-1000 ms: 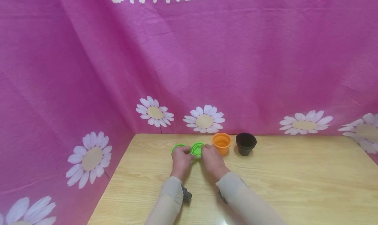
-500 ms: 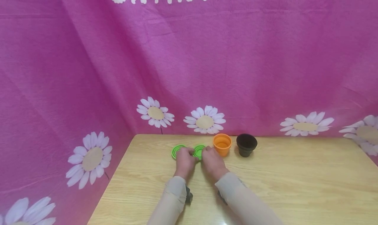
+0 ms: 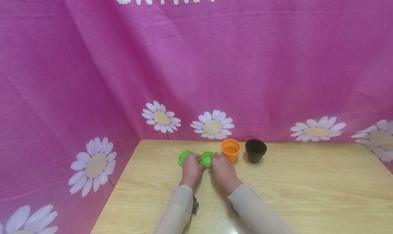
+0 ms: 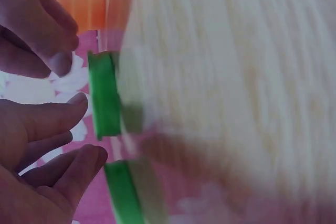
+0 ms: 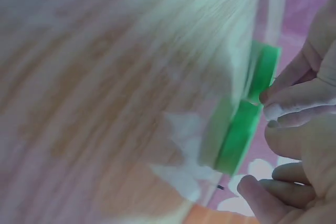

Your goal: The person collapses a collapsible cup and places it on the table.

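Note:
Two round green collapsible cups lie side by side, pressed flat into low rings: the left cup (image 3: pixel 184 157) and the right cup (image 3: pixel 207 158). My left hand (image 3: pixel 192 169) is between them, its fingertips near the gap in the right wrist view. Its finger and thumb are spread apart in the left wrist view, beside the right cup's rim. On the other side of that cup is my right hand (image 3: pixel 223 171), fingers loosely bent. The right wrist view has its thumb and fingers (image 5: pixel 252 187) a little off the rim. Neither hand grips anything.
An orange cup (image 3: pixel 231 150), standing tall, is just right of my right hand. A black cup (image 3: pixel 256 150) of like shape stands beyond it. All are on a wooden table (image 3: pixel 307 186), backed by a pink curtain (image 3: pixel 245 73) with printed daisies.
My left hand has moved right, uncovering more of the left cup. The right cup has shifted slightly right and toward me. My right hand has drawn back a little to the right.

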